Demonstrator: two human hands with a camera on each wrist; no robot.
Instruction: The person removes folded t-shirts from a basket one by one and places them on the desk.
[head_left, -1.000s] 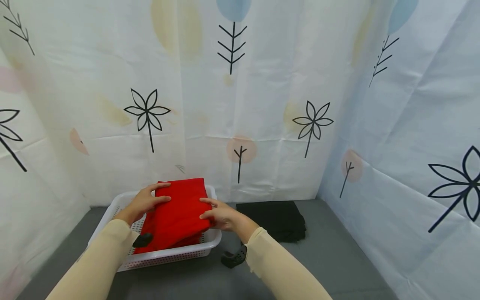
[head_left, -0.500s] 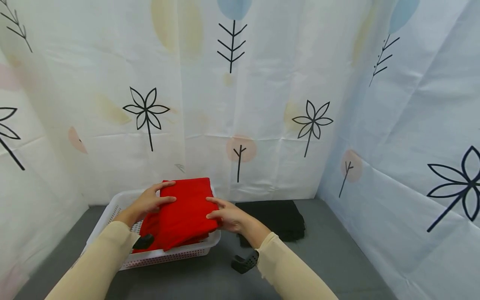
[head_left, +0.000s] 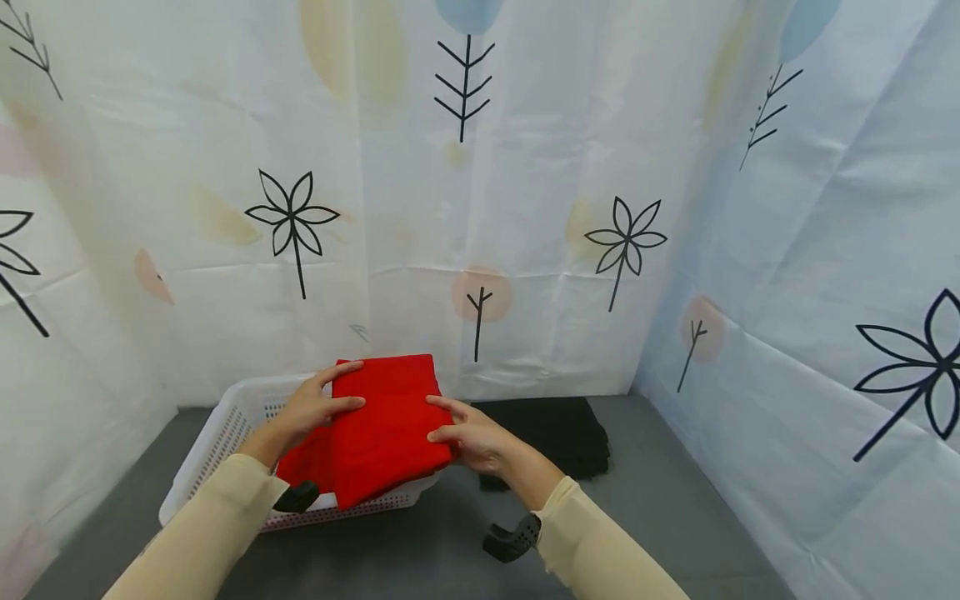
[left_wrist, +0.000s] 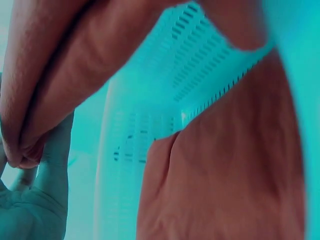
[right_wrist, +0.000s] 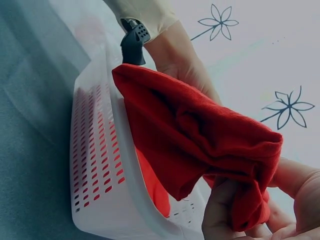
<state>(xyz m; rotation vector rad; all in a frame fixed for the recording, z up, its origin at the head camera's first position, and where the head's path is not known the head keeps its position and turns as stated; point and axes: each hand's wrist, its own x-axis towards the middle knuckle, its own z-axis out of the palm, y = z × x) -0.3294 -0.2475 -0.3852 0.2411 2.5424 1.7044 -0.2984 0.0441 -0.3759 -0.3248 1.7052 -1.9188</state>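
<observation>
Holds a folded red cloth (head_left: 390, 425) over the right side of the white basket (head_left: 225, 425), gripping opposite edges with left hand (head_left: 310, 408) and right hand (head_left: 474, 437), partly curled. Has more red fabric (head_left: 306, 461) inside the basket, black cloth (head_left: 547, 429) right of it.

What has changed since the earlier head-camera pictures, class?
The folded red cloth moved right across the white basket, carried by the left hand and right hand, which held it throughout; nothing was let go. The black cloth stayed on the table, other red cloth in the basket.
</observation>
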